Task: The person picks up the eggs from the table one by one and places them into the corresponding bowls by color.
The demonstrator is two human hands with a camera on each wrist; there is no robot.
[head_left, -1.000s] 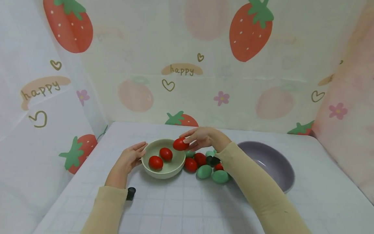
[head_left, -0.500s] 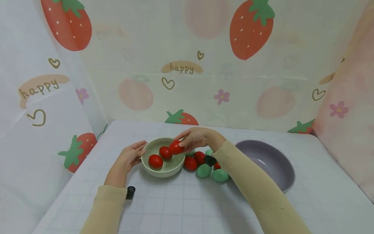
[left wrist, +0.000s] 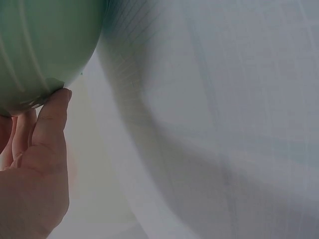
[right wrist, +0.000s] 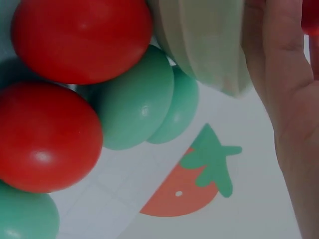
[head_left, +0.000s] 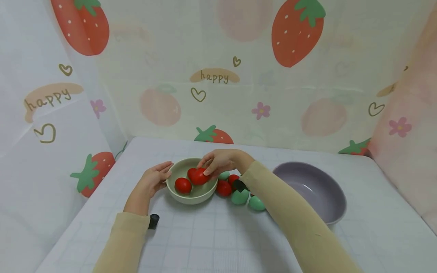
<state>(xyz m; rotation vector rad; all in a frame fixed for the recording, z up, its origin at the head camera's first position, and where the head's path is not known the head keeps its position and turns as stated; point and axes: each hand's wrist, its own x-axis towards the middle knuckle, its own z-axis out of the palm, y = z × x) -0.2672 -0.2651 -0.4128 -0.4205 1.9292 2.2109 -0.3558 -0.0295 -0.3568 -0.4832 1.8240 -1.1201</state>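
Note:
Between the thumb and fingers of my right hand [head_left: 220,162] is a red egg [head_left: 199,177], low inside a pale green bowl [head_left: 191,200]. It overlaps another red egg in the head view. A separate red egg [head_left: 183,185] lies toward the bowl's left side. My left hand [head_left: 154,180] rests against the bowl's left side, its fingers fairly straight. In the left wrist view, a fingertip of that left hand [left wrist: 40,149] touches the outside of the green bowl [left wrist: 50,45]. At the right wrist view's edge, part of the held red egg [right wrist: 311,17] shows by the hand [right wrist: 291,89].
Red eggs [head_left: 224,188] and green eggs [head_left: 240,197] lie together on the table [head_left: 205,242] right of the bowl, partly behind the right wrist. Farther right stands a larger purple-grey bowl [head_left: 307,178]. A strawberry-print cloth [head_left: 286,113] hangs behind the table.
My right hand has carried the red egg left and down, from above the bowl's right rim into the bowl. The left hand has stayed at the bowl's side.

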